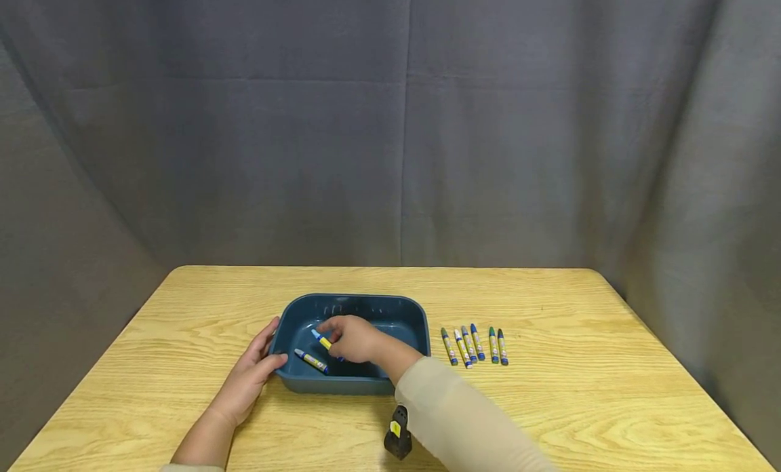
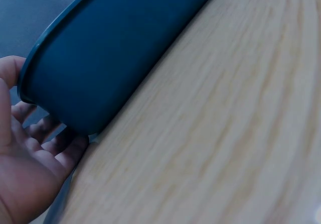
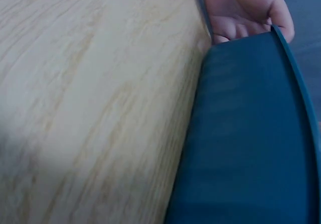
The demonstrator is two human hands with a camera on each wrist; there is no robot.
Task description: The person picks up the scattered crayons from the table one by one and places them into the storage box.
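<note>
A dark blue rectangular bin sits on the table. My left hand grips its left end, thumb over the rim and the other fingers along the outer wall, as the left wrist view also shows. Inside the bin, my right hand pinches a light-blue-tipped crayon with a yellow wrapper, close over the bin floor. Part of that crayon is hidden behind the thumb. A second crayon with a pale grey-blue tip lies at the bin's front left. The right wrist view looks along the bin's outer front wall toward the left hand.
Right of the bin, several crayons lie on the wooden table, among them a white one, a blue one and a green one. A black camera mount hangs under the right wrist. A grey curtain stands behind.
</note>
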